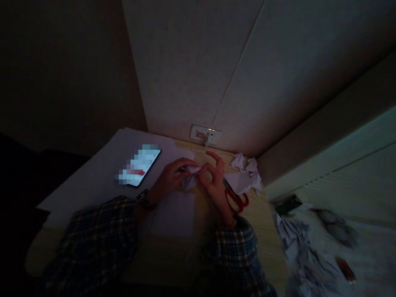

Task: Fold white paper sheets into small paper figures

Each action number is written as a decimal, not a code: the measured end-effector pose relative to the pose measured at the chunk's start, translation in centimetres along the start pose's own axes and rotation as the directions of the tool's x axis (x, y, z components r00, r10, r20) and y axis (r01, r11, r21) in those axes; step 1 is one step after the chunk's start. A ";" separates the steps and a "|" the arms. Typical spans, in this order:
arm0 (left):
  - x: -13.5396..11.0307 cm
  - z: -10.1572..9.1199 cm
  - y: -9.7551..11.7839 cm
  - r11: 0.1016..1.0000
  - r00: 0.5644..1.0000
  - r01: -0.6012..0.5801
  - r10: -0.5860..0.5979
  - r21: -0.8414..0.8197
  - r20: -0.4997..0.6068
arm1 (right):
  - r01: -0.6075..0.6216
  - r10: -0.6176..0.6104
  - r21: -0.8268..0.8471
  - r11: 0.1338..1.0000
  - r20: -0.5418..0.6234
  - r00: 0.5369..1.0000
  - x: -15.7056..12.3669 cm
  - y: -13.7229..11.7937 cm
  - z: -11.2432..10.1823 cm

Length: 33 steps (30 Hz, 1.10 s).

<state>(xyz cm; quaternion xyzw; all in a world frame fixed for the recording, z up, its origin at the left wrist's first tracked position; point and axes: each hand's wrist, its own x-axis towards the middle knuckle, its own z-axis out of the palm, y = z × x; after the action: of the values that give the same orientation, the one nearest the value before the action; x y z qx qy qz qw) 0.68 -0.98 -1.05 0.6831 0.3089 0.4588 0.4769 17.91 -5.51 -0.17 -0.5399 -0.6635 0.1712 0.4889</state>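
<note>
Where the fingers meet, folded paper, pinched between.

Small white folded paper piece, pinched between left hand and right hand: matt, sharply creased. Large white paper sheets: matt, smooth. Pale wooden bench: faint grain, dull sheen. Black phone: glossy glass face. Red-handled scissors: smooth plastic grips; blades too dark to judge. Checked cloth sleeves: soft, woven. White plastic wall socket: smooth, slightly shiny. Heap of folded white paper shapes: matt.
</note>
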 end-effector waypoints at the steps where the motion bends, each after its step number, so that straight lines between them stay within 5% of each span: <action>1: 0.0 0.0 0.1 1.000 1.000 0.001 -0.001 0.001 0.007 | -0.005 0.005 0.002 1.000 0.002 1.000 0.0 0.0 0.0; 13: 0.0 -0.3 0.1 0.985 0.993 -0.113 0.107 0.126 0.053 | -0.001 0.002 -0.048 0.999 0.007 1.000 0.1 0.7 0.1; 19: 0.0 -0.4 0.4 0.989 0.997 -0.081 0.082 0.127 0.003 | 0.020 -0.024 -0.054 0.998 -0.059 0.998 -0.1 0.8 0.4; 25: 0.0 0.2 0.2 0.999 0.999 0.038 -0.039 -0.034 -0.019 | 0.040 -0.024 0.162 0.986 -0.099 0.995 -0.1 0.6 0.3; 33: 0.1 0.0 1.3 0.958 0.985 0.162 -0.170 -0.236 -0.015 | 0.017 -0.028 0.380 0.925 0.024 0.999 0.4 1.1 -0.2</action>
<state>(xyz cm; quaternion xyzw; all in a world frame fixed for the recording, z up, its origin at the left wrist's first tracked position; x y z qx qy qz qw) 0.68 -1.33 0.22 0.5856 0.3174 0.4624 0.5853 18.69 -4.88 -0.70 -0.4248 -0.6311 0.2986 0.5762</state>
